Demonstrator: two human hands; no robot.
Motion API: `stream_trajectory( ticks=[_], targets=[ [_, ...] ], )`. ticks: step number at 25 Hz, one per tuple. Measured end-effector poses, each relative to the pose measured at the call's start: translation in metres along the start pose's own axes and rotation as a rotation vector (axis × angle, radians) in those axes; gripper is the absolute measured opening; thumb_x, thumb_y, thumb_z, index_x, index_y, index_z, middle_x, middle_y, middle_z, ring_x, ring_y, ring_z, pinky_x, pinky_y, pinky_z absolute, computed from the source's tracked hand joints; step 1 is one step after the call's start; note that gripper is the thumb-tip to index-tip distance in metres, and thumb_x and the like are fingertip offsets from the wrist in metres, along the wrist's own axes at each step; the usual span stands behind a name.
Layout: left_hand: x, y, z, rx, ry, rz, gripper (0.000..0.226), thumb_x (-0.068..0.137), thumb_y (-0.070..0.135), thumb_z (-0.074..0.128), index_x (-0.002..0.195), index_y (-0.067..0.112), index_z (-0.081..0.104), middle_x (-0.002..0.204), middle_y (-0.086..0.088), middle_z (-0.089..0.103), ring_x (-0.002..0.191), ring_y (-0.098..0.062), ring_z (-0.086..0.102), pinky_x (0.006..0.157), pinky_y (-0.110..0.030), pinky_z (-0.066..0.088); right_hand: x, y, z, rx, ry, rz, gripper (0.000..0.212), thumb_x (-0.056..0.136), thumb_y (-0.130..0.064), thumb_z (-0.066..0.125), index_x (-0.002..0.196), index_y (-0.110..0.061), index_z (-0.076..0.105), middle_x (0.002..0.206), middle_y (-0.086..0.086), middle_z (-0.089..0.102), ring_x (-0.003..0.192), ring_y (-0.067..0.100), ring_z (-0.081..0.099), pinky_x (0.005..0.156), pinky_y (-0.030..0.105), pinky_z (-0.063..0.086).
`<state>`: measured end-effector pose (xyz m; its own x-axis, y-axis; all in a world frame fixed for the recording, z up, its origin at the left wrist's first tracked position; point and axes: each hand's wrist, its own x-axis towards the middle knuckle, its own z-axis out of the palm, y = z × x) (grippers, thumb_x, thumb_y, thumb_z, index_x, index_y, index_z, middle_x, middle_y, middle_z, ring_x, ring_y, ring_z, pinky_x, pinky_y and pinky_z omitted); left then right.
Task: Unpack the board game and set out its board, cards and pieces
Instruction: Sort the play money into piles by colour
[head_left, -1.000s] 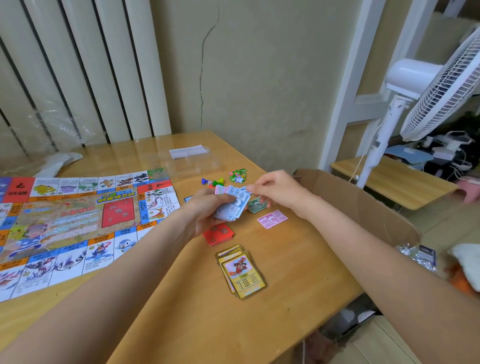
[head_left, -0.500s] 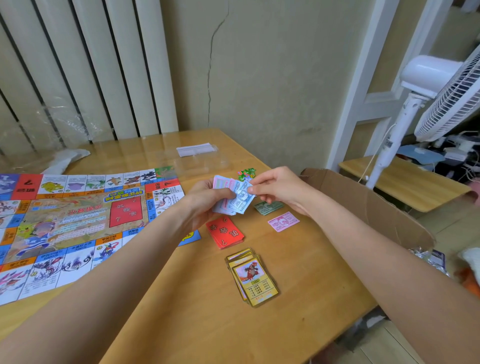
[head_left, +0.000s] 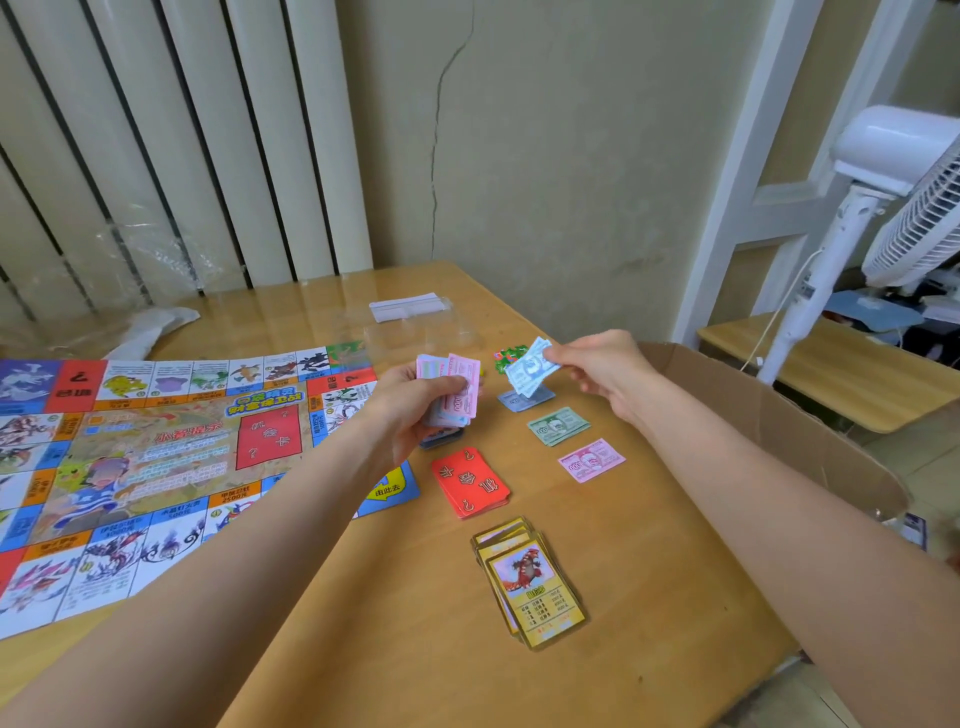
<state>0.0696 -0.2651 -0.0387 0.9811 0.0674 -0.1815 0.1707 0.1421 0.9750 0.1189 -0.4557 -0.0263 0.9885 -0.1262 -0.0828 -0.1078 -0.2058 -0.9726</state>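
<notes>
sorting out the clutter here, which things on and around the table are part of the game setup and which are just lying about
Part of the job:
game board
money stack in left hand
blue note in right hand
blue, green, pink notes
red cards
yellow cards

Just lying about:
cardboard box
fan
clear tray

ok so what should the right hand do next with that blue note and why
Probably lower the blue note onto the blue pile just beneath it. The right hand pinches it above that pile, green and pink notes already lie sorted, and the left hand holds the rest.
</notes>
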Motion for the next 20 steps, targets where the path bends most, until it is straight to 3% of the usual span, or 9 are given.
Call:
stream_trajectory(
  ticks=[3,7,9,11,13,14,16,18,20],
  targets=[
    [0.004,-0.003,-0.004,-0.024,-0.002,-0.007,0.009,0.087,-0.002,0.058,0.09,0.005,0.062,0.062,-0.002,0.07,0.05,-0.009,0.065,0.048,-0.022,0.055,0.015,0.011,0.012,-0.134,0.063,0.041,0.015,0.076,-0.011,0.075,0.082,-0.005,0.063,0.064,0.004,0.053,0.053,0.013,0.044,0.049,0.02,0.034],
    [0.008,-0.005,0.0,-0.037,-0.044,-0.012,0.01,0.087,-0.002,0.057,0.085,0.007,0.062,0.06,0.001,0.07,0.051,-0.008,0.066,0.05,-0.021,0.055,0.028,0.025,0.023,-0.564,0.097,-0.031,0.013,0.077,-0.017,0.074,0.077,-0.005,0.067,0.086,0.011,0.064,0.086,0.023,0.06,0.066,0.024,0.04],
    [0.01,-0.007,0.004,-0.022,-0.042,-0.018,0.009,0.086,0.0,0.06,0.085,0.009,0.062,0.059,0.002,0.069,0.049,-0.008,0.064,0.05,-0.021,0.054,0.029,0.029,0.025,-0.778,0.076,-0.058,0.03,0.077,-0.022,0.073,0.059,-0.011,0.053,0.082,0.013,0.057,0.083,0.025,0.054,0.059,0.026,0.037],
    [0.011,-0.009,0.007,0.002,-0.032,-0.025,0.008,0.084,0.003,0.063,0.087,0.01,0.062,0.062,0.0,0.068,0.048,-0.009,0.063,0.054,-0.024,0.053,0.029,0.028,0.024,-0.911,0.089,-0.126,0.032,0.078,-0.028,0.072,0.062,-0.012,0.051,0.088,0.013,0.052,0.088,0.025,0.049,0.063,0.029,0.039],
    [0.012,-0.011,0.009,0.009,-0.027,-0.033,0.009,0.084,0.004,0.064,0.091,0.01,0.062,0.069,-0.003,0.066,0.049,-0.01,0.063,0.058,-0.025,0.053,0.025,0.022,0.022,-0.81,0.126,-0.229,0.026,0.08,-0.031,0.07,0.077,-0.007,0.06,0.097,0.012,0.058,0.096,0.027,0.053,0.077,0.032,0.045],
    [0.012,-0.012,0.009,0.013,-0.03,-0.036,0.011,0.084,0.005,0.065,0.093,0.01,0.062,0.072,-0.005,0.066,0.05,-0.01,0.063,0.058,-0.025,0.053,0.021,0.017,0.021,-0.619,0.078,-0.252,0.026,0.083,-0.031,0.068,0.081,-0.006,0.062,0.091,0.01,0.06,0.09,0.024,0.055,0.074,0.032,0.046],
    [0.011,-0.013,0.009,0.022,-0.041,-0.045,0.013,0.083,0.005,0.066,0.095,0.009,0.062,0.074,-0.005,0.066,0.051,-0.01,0.063,0.056,-0.024,0.053,0.006,0.003,0.022,-0.206,-0.219,-0.188,0.026,0.086,-0.027,0.065,0.087,-0.001,0.064,0.074,0.005,0.058,0.071,0.019,0.052,0.059,0.026,0.043],
    [0.008,-0.013,0.01,0.033,-0.068,-0.049,0.012,0.083,0.005,0.065,0.094,0.01,0.063,0.067,-0.002,0.068,0.05,-0.008,0.063,0.053,-0.021,0.053,-0.005,-0.003,0.022,-0.191,-0.423,-0.176,0.016,0.084,-0.018,0.068,0.084,-0.003,0.064,0.064,0.005,0.057,0.054,0.013,0.049,0.05,0.02,0.041],
    [0.001,-0.011,0.01,0.01,-0.13,-0.058,0.007,0.086,0.005,0.061,0.091,0.009,0.063,0.063,0.0,0.069,0.051,-0.008,0.064,0.053,-0.02,0.053,-0.01,-0.005,0.021,-0.256,-0.427,-0.203,0.009,0.08,-0.008,0.07,0.082,-0.003,0.063,0.057,0.005,0.057,0.043,0.009,0.046,0.044,0.017,0.04]
  ],
)
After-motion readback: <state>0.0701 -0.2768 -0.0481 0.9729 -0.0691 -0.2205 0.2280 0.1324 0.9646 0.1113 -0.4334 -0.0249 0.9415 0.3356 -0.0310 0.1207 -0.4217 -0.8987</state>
